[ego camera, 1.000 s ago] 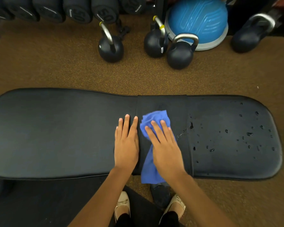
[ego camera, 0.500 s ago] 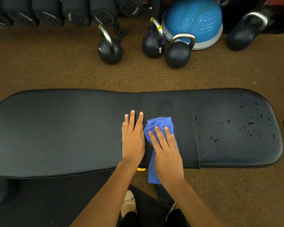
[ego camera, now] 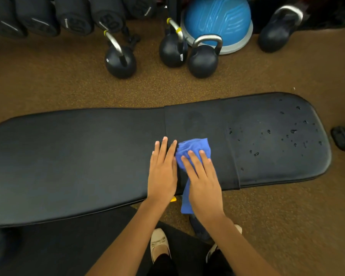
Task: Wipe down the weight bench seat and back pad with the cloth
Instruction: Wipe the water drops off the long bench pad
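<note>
Blue cloth (ego camera: 195, 148) sits on the weight bench's middle panel (ego camera: 193, 120), its tail drooping over the near edge. Right hand (ego camera: 204, 184) presses it flat, fingers (ego camera: 191, 162) straight. Left hand (ego camera: 162, 172) lies flat just beside it on the back pad (ego camera: 68, 156), holding nothing. Droplets (ego camera: 293, 132) bead the seat (ego camera: 277, 166). Beyond: four kettlebells (ego camera: 202, 61), one blue balance dome (ego camera: 217, 14), dumbbells (ego camera: 110, 18) marked "50".

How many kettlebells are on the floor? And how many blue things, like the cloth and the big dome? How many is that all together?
Kettlebells: 4
Blue cloth: 1
Blue balance dome: 1
Total: 6
</note>
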`<act>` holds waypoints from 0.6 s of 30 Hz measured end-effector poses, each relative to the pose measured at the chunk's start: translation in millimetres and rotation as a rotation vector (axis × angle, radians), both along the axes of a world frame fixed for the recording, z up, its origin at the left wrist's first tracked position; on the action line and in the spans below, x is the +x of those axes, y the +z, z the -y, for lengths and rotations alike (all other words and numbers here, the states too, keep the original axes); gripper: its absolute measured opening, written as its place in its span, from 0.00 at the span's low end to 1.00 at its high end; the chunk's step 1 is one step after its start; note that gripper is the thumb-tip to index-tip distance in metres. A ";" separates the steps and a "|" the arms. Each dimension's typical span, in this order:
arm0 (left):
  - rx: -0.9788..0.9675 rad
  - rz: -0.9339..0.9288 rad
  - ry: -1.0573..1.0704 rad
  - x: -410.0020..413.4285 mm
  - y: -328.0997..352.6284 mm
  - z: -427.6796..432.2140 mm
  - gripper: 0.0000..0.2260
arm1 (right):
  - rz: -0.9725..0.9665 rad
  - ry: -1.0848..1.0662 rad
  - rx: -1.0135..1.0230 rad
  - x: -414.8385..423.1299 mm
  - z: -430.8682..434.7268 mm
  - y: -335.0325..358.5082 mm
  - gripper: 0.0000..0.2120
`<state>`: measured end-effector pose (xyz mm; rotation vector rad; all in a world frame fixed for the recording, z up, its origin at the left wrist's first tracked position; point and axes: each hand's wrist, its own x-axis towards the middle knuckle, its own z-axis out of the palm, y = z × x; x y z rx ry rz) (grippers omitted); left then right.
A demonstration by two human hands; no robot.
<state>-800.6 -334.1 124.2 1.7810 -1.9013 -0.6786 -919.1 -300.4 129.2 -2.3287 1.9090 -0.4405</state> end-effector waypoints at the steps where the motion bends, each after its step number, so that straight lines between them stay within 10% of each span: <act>1: -0.005 0.006 -0.006 1.0 -1.0 -0.2 0.26 | -0.014 0.043 0.007 -5.6 -4.1 0.2 0.37; 5: -0.024 0.051 0.004 1.8 -4.1 -0.4 0.23 | -0.088 0.116 0.047 -47.5 -13.3 8.0 0.33; 13: -0.029 0.057 -0.004 0.6 -4.5 -1.7 0.23 | 0.137 -0.404 -0.095 -35.4 -15.7 7.2 0.24; 18: -0.043 0.069 0.002 1.2 -6.8 -0.6 0.23 | 0.126 -0.209 -0.033 13.1 -30.6 3.2 0.30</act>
